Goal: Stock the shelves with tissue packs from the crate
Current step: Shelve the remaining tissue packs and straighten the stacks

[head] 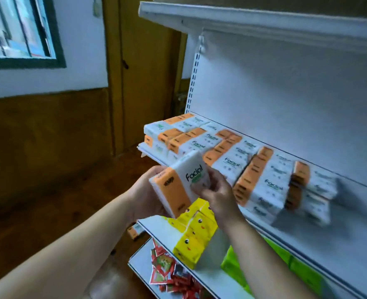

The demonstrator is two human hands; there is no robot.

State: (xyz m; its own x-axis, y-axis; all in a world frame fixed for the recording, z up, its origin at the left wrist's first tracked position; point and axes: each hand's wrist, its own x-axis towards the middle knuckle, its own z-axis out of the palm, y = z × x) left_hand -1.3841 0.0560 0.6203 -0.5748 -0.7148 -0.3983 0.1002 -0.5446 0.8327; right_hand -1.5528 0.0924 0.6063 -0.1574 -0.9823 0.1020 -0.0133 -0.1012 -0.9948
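Head view: Facial tissue pack held between both my hands, in front of the middle shelf.
My left hand cups its orange side from 9 o'clock. My right hand grips the white printed face from 3 o'clock, fingers curled over the edge. I judge it light and soft: a film-wrapped block that gives under pressure and may slip, so I would hold the long sides, not the thin wrap ends. Rows of matching packs lie on that shelf at 2 o'clock, just beyond. Yellow packs sit on the lower shelf at 6 o'clock.
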